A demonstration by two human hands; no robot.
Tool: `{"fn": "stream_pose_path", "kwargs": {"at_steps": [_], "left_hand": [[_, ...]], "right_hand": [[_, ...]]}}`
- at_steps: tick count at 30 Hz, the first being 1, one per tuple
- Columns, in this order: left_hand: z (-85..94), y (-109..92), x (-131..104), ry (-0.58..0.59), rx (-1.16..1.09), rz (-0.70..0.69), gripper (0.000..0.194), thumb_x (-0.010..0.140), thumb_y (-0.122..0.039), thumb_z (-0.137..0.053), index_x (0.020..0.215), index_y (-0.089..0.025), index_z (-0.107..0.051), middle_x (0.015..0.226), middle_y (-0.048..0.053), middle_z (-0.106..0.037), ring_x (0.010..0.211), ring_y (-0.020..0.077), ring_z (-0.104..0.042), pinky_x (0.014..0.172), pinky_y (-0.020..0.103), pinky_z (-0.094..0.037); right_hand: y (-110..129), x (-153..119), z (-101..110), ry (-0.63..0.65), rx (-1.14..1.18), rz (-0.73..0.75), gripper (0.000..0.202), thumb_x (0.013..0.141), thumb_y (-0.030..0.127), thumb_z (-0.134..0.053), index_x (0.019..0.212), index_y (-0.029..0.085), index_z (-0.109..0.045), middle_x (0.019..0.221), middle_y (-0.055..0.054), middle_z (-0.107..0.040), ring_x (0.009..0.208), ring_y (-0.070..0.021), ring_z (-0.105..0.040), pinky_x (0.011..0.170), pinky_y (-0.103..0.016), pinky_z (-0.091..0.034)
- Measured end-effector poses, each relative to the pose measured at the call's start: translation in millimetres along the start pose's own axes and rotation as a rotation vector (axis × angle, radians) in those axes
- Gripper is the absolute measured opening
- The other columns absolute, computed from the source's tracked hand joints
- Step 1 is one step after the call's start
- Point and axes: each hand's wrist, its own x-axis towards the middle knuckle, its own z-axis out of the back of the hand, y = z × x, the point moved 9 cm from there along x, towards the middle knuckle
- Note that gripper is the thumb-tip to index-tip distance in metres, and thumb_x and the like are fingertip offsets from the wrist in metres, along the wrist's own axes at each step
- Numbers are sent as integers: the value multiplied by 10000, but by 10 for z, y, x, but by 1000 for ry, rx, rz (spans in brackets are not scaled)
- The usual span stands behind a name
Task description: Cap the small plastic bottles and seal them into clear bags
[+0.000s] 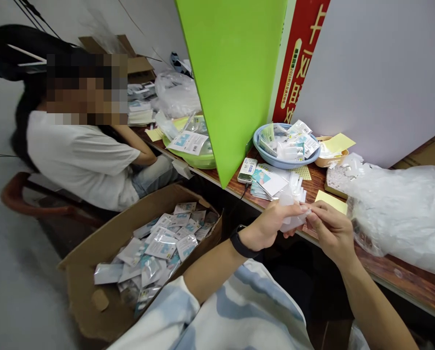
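My left hand [270,224] is closed around a translucent whitish piece [292,222] that looks soft; its exact kind is unclear. The fingers of my right hand [330,227] pinch together at the piece's right end, touching the left thumb. Both hands meet just over the front edge of the wooden table [403,274]. Right behind them lie printed cards [271,180] and clear packets, with a small white device [247,170] beside them. A yellow sheet [331,201] lies close to my right hand.
A blue basin [286,163] of packets stands at the back, near a small orange tray [332,158]. Plastic bags [403,209] cover the right side. A cardboard box [89,301] of packed cards sits lower left. A green panel [235,78] separates me from a seated person [82,150].
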Motion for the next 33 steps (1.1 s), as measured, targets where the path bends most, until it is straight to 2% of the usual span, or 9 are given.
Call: {"fn": "stream_pose_path", "kwargs": {"at_steps": [3, 8, 12, 16, 21, 26, 30, 33], "left_hand": [[12, 86, 9, 23, -22, 58, 285, 677, -424, -665, 689, -154, -575, 525, -13, -509, 423, 79, -431, 373, 217, -252], [41, 198, 28, 36, -51, 111, 279, 699, -425, -639, 691, -154, -573, 524, 9, -532, 420, 93, -445, 378, 232, -247], [0, 197, 9, 62, -56, 120, 296, 690, -441, -643, 708, -151, -587, 544, 7, -546, 417, 89, -443, 368, 229, -246], [-40, 139, -3, 73, -31, 98, 282, 672, -429, -655, 678, -160, -571, 533, -6, -523, 418, 86, -432, 371, 226, -267], [-90, 153, 25, 73, 29, 124, 307, 695, -457, -656, 675, -167, -560, 534, -16, -507, 417, 83, -420, 372, 225, -270], [-137, 139, 59, 45, -6, 109, 266, 653, -405, -650, 641, -169, -528, 510, -27, -471, 406, 79, -404, 358, 220, -254], [-142, 159, 70, 12, -33, 139, 232, 641, -380, -619, 653, -171, -519, 519, -19, -482, 420, 87, -420, 361, 220, -251], [-106, 194, 77, -39, -38, 170, 184, 644, -339, -589, 656, -178, -502, 513, -18, -474, 423, 91, -417, 362, 220, -245]], "right_hand": [[247, -14, 9, -15, -317, 218, 390, 922, 137, -560, 1255, 312, -664, 847, -37, -686, 655, -136, -636, 557, -247, -500], [517, -47, -95, 125, -668, 466, 467, 953, 102, -474, 1397, 240, -518, 761, -44, -673, 610, -148, -634, 537, -251, -481], [641, -105, -137, 205, -896, 628, 458, 933, 53, -472, 1380, 146, -510, 767, -66, -680, 661, -185, -635, 591, -301, -483], [649, -138, -141, 255, -992, 659, 393, 928, 44, -471, 1287, 155, -587, 770, -62, -675, 674, -192, -612, 600, -326, -471], [661, -146, -127, 282, -1093, 662, 282, 934, 60, -486, 1095, 164, -691, 627, -31, -547, 580, -182, -485, 548, -343, -385], [701, -158, -128, 267, -1142, 698, 267, 923, 30, -487, 1065, 126, -691, 625, -33, -536, 595, -180, -483, 535, -330, -372], [697, -186, -217, 294, -1320, 806, 147, 900, 35, -549, 907, 43, -695, 587, -18, -489, 551, -152, -446, 512, -301, -366], [688, -183, -247, 322, -1325, 841, 182, 908, 37, -528, 838, 32, -696, 569, -19, -473, 526, -143, -429, 498, -290, -356]]}}
